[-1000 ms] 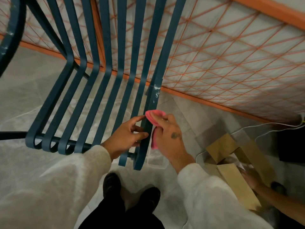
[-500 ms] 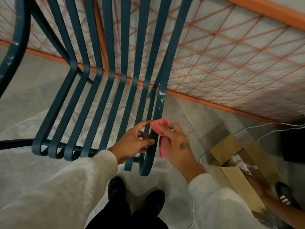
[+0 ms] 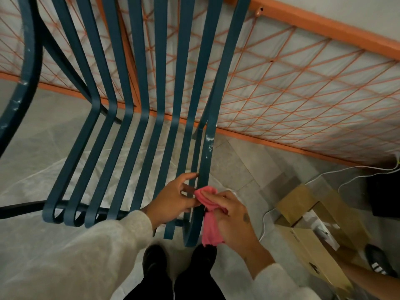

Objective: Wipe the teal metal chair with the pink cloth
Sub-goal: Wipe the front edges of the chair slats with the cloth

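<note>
The teal metal chair (image 3: 138, 135) fills the left and middle of the head view, its flat slats running down to curled front ends. White scuffs mark the rightmost slat. My right hand (image 3: 232, 219) presses the bunched pink cloth (image 3: 208, 215) against the right side of that slat, near its front end; part of the cloth hangs below my palm. My left hand (image 3: 175, 198) grips the slats from the left, thumb touching the cloth, index finger stretched up along the slat's edge.
An orange-framed panel (image 3: 303, 87) with a diamond net leans behind the chair. An open cardboard box (image 3: 311, 230) lies at the right with white cables beside it. Another person's arm (image 3: 368, 278) and shoe reach in at lower right. My black shoes stand under the chair front.
My right hand has slid the cloth a little down the rightmost slat toward its front end, and more cloth now hangs below the hand. The left hand stays on the slats.
</note>
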Demonstrator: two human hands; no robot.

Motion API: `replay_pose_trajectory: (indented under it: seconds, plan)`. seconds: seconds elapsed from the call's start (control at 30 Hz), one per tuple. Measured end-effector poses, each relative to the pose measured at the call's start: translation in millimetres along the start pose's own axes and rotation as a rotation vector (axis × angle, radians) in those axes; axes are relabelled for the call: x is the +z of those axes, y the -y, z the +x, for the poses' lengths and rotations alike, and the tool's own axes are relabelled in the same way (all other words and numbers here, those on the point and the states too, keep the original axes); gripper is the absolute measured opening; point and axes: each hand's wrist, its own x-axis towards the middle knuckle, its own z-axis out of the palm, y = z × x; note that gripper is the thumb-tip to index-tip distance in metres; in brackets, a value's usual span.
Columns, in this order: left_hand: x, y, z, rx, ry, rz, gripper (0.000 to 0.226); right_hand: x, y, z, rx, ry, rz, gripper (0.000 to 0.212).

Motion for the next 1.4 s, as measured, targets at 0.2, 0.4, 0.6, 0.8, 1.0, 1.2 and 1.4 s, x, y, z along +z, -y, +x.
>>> replay_pose_trajectory:
  seconds: [0.2,0.4,0.6,0.8,1.0,1.2,1.4]
  plan:
    - [-5.5,-27.8,23.4,0.019,-0.138,-0.134,0.05,-39.4,9.5,39.8,0.009,-0.025,0.21,0.053]
    - [1.6,-36.5,35.8,0.029,-0.188,-0.143,0.051,-53.3,8.8,73.7,-0.043,-0.105,0.162,0.052]
    - [13.8,-31.1,38.8,0.042,-0.258,-0.204,0.045,-49.2,-3.1,87.5,-0.112,-0.072,0.002,0.052]
    - [6.9,-29.7,39.2,0.054,-0.236,-0.188,0.046,-33.8,-3.5,89.9,-0.184,-0.144,-0.097,0.058]
    - [3.6,-33.3,37.6,0.054,-0.21,-0.163,0.044,-22.1,13.6,97.1,-0.246,-0.092,-0.267,0.051]
    - [2.1,-33.7,37.8,0.036,-0.189,-0.169,0.044,-27.3,-5.3,77.0,-0.345,-0.094,-0.383,0.053]
    - [-2.7,-33.4,39.4,0.033,-0.153,-0.153,0.043,-22.0,9.7,113.5,-0.28,-0.144,-0.289,0.045]
